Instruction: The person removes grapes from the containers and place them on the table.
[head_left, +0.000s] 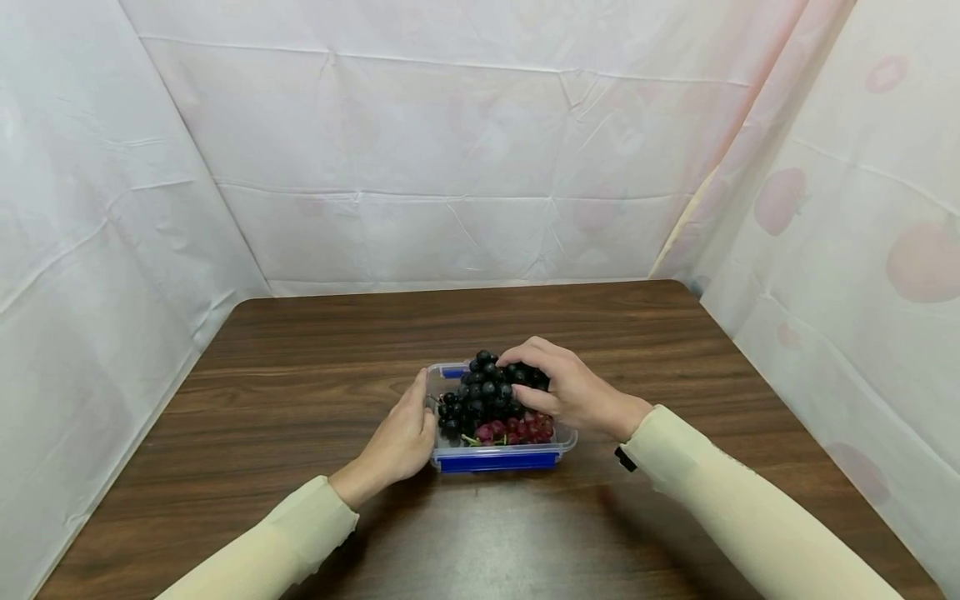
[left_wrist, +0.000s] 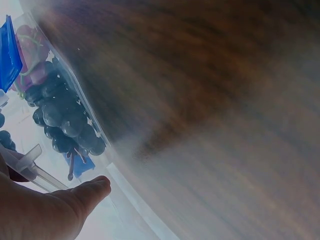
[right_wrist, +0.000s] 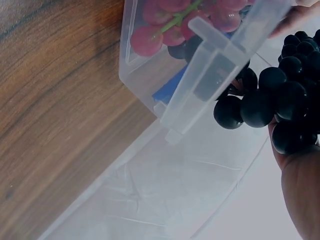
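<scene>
A clear plastic food container with blue latches stands on the table. My left hand holds its left side, with the thumb at the wall. My right hand grips a bunch of black grapes over the container, thumb and fingers around its right side. In the right wrist view the bunch shows beside the rim. Red grapes on a green stem lie along the container's near side. More black grapes show through the wall in the left wrist view.
The dark wood-grain table extends on all sides of the container. White sheeting hangs behind it and at both sides. A small black piece sits at the right sleeve's cuff.
</scene>
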